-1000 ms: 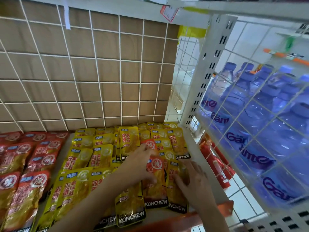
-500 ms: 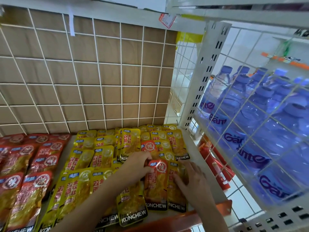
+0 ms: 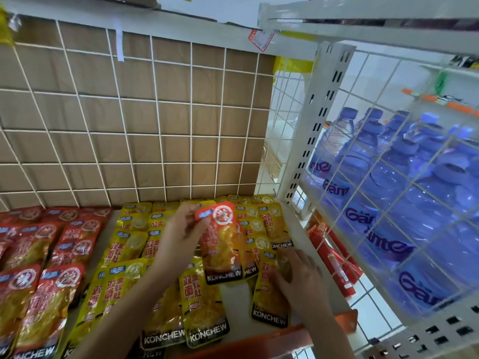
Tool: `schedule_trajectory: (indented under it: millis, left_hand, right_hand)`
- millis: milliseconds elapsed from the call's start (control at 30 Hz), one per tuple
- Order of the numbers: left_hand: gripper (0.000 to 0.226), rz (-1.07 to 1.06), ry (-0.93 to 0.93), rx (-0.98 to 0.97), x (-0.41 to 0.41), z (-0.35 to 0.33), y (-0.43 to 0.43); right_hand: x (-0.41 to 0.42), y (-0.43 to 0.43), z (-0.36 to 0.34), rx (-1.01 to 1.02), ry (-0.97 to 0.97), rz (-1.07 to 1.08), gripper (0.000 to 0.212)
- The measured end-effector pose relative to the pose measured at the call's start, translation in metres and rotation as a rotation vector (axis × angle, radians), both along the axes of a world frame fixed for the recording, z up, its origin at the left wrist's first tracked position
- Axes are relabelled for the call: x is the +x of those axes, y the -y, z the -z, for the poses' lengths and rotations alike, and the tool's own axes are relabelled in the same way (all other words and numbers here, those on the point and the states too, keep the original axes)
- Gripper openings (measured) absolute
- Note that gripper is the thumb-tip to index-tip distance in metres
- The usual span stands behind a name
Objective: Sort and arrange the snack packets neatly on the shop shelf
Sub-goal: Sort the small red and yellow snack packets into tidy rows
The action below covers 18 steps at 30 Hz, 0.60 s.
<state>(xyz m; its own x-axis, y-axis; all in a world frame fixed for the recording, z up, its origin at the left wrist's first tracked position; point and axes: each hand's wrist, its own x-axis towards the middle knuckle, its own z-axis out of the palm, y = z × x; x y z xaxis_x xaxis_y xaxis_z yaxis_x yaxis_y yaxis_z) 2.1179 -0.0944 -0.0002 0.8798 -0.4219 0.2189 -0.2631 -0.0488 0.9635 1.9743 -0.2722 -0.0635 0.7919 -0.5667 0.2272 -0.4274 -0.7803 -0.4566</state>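
Packets (image 3: 124, 255) in rows on the shelf (image 3: 302, 230), before a wire grid (image 3: 134, 130); water bottles (image 3: 388, 198) right, beyond the upright post (image 3: 316, 125)

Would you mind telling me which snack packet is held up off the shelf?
The red-topped packet, pinched at its top corner by the left hand above the yellow packets; all the others lie flat on the shelf.

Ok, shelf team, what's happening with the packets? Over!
Left hand pinches red packet by its top corner, above the yellow packets. Right hand rests on front yellow packet. Nothing in the way.
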Motion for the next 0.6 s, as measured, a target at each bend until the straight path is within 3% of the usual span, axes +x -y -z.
schedule_trajectory:
  millis: [133, 300, 433, 600]
  left_hand:
    - [0.014, -0.086, 0.037, -0.032, 0.012, 0.005, -0.035]
    - [0.005, -0.188, -0.031, -0.06, 0.026, 0.019, -0.085]
    - [0.013, -0.293, -0.046, -0.09, 0.025, 0.019, -0.108]
    - [0.007, -0.329, -0.122, -0.138, 0.014, 0.016, -0.127]
  right_hand:
    - [0.018, -0.005, -0.013, -0.035, 0.05, -0.048, 0.044]
    - [0.061, -0.019, -0.022, -0.075, -0.022, -0.107, 0.045]
    - [0.08, -0.029, -0.028, -0.011, -0.257, -0.107, 0.064]
    - [0.089, -0.03, -0.029, 0.195, -0.212, -0.031, 0.051]
